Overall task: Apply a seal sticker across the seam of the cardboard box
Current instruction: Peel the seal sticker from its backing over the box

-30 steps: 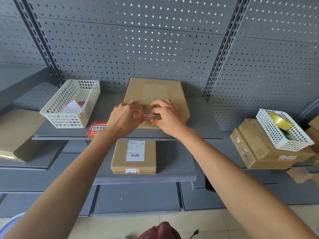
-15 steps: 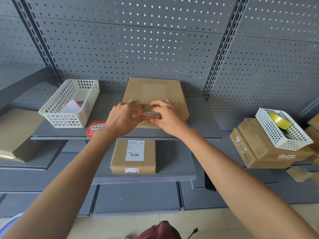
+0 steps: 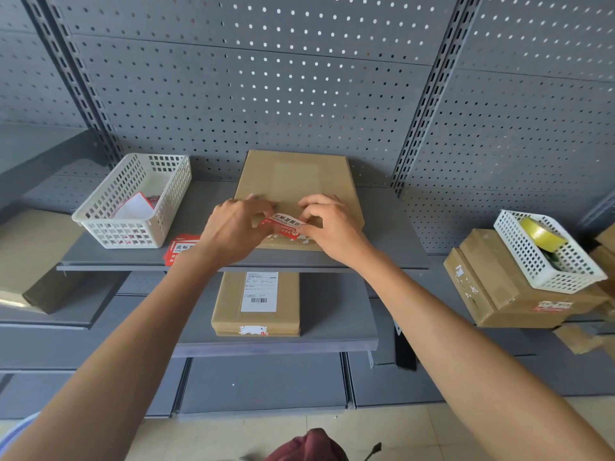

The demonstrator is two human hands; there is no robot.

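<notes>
One seal sticker (image 3: 285,224) between two hands.

Two white plastic baskets (image 3: 133,201) (image 3: 545,254), one roll of yellow tape (image 3: 540,234), two hands (image 3: 233,227) (image 3: 332,227) sharing one red-and-white seal sticker (image 3: 285,224), two flat cardboard boxes (image 3: 296,181) (image 3: 229,304) on the middle shelves, and several more stacked at right.

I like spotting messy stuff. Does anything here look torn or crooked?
Yes. The box on the lower shelf has a torn, half-peeled sticker on its front edge. The basket on the right sits tilted on the stacked boxes.
</notes>
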